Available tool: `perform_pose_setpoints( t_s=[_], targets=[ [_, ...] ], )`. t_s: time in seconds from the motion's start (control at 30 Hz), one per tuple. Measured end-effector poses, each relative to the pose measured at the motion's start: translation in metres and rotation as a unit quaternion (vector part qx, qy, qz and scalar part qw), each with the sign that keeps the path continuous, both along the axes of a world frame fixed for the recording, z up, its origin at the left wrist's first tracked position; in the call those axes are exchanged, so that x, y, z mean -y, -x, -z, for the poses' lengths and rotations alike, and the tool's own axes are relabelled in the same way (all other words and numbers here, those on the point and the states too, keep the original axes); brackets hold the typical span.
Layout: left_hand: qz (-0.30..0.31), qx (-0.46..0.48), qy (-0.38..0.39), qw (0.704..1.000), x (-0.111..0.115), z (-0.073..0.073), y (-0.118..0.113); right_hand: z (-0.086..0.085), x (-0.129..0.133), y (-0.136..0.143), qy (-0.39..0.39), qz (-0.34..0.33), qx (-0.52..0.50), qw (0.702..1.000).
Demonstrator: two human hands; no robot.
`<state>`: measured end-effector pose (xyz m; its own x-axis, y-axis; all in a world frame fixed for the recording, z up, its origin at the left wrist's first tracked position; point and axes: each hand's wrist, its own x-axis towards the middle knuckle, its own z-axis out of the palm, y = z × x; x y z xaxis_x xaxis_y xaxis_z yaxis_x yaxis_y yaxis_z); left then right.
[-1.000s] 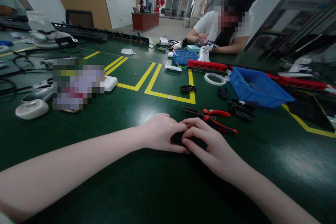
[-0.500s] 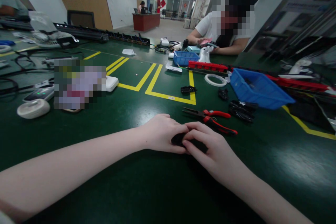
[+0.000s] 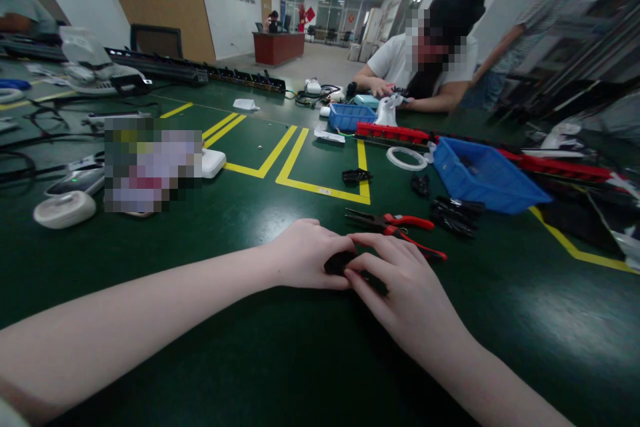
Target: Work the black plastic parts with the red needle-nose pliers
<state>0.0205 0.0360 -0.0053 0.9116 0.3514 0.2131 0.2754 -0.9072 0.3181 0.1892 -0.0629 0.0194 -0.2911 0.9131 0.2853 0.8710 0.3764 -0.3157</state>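
Note:
My left hand (image 3: 313, 255) is closed around a small black part (image 3: 339, 262), which shows between its thumb and forefinger. Against it, my right hand (image 3: 395, 280) pinches at the same part with thumb and fingertips. The fingers cover most of the part, so its kind does not show. Just beyond my right hand lie long-nose pliers (image 3: 385, 221) with red and black handles, jaws pointing left. Farther out on the green table are a small black piece (image 3: 356, 176), another black piece (image 3: 421, 185) and a bundle of shiny black pieces (image 3: 457, 215).
A blue bin (image 3: 490, 180) stands at the right, beside a white ring (image 3: 407, 158) and a long red strip (image 3: 395, 133). At left lie a white mouse (image 3: 65, 209), a white case (image 3: 213, 164) and cables. A co-worker (image 3: 425, 67) sits across the table.
Both hands keep their hold on the black part, with hardly any shift. The view has turned slightly, and another person has come into sight at the upper right.

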Motion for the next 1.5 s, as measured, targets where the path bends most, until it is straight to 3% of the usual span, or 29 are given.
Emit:
perform_pose_setpoints(
  t_s=[0.27, 0.57, 0.77, 0.87, 0.97, 1.07, 1.3, 1.5],
  targets=[
    [-0.026, -0.005, -0.003, 1.000, -0.001, -0.001, 0.000, 0.005, 0.000, -0.002, 0.013, -0.003, -0.059, 0.998],
    [-0.080, 0.014, 0.063, 0.995, -0.003, -0.007, 0.001, -0.004, -0.002, -0.007, -0.021, -0.001, -0.050, 0.999],
    [-0.064, 0.038, 0.119, 0.990, -0.004, -0.010, 0.002, 0.004, -0.013, -0.062, -0.075, 0.057, 0.040, 0.995],
    [-0.054, 0.040, 0.116, 0.991, -0.004, -0.009, 0.001, 0.020, -0.015, -0.096, -0.042, 0.103, 0.092, 0.989],
    [-0.049, 0.047, 0.094, 0.993, -0.003, -0.007, 0.000, 0.032, -0.017, -0.112, -0.015, 0.122, 0.101, 0.987],
    [-0.046, 0.053, 0.065, 0.995, -0.001, -0.006, 0.000, 0.034, -0.024, -0.110, -0.010, 0.112, 0.093, 0.989],
    [-0.024, 0.026, -0.015, 0.999, 0.002, -0.008, 0.000, 0.019, -0.031, -0.095, -0.020, 0.093, 0.131, 0.987],
    [-0.031, 0.042, 0.039, 0.998, 0.003, -0.007, 0.000, 0.011, -0.006, -0.087, 0.024, 0.146, 0.085, 0.985]
  ],
)
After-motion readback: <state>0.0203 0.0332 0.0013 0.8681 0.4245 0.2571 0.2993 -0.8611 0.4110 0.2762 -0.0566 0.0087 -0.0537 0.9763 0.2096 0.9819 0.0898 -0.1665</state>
